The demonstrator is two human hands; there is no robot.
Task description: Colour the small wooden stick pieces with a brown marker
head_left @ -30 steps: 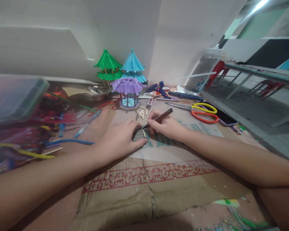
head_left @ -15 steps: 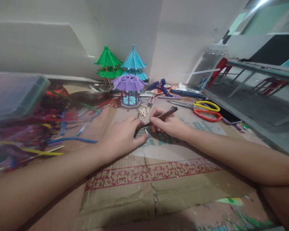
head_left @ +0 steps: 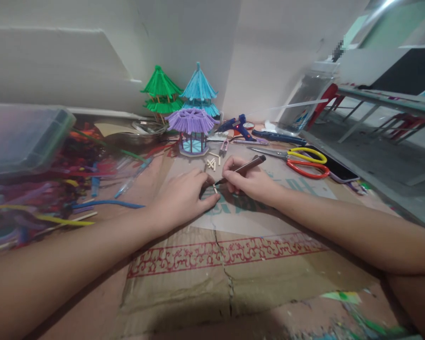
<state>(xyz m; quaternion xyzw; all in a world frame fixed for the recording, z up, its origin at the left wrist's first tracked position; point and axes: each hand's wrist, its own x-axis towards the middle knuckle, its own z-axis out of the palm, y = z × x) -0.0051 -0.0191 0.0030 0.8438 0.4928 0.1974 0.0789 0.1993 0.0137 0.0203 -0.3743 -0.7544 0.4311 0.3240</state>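
Observation:
My left hand (head_left: 187, 193) rests on the cardboard sheet, with a short pale wooden stick (head_left: 215, 190) pinched between thumb and index finger. Dark colour shows on part of that stick. In my right hand (head_left: 248, 178) is a dark marker pen (head_left: 246, 167), held in a writing grip and slanted so its tip meets the stick or lies just beside it. Just beyond my hands lies a small pile of cut wooden sticks (head_left: 210, 164). Behind the pile stands a purple-roofed model pavilion (head_left: 192, 122) with a pale blue floor.
Green (head_left: 159, 85) and blue (head_left: 199, 87) model pagodas stand by the wall. A glue gun (head_left: 239, 126), scissors (head_left: 301, 158) and a phone (head_left: 335, 167) lie to the right. At left are colourful pipe cleaners (head_left: 106, 205) and a plastic box (head_left: 24, 137).
The view has shifted slightly. The pen's tip has moved a little relative to the stick, and more dark colour shows on the stick. Both hands keep their grips.

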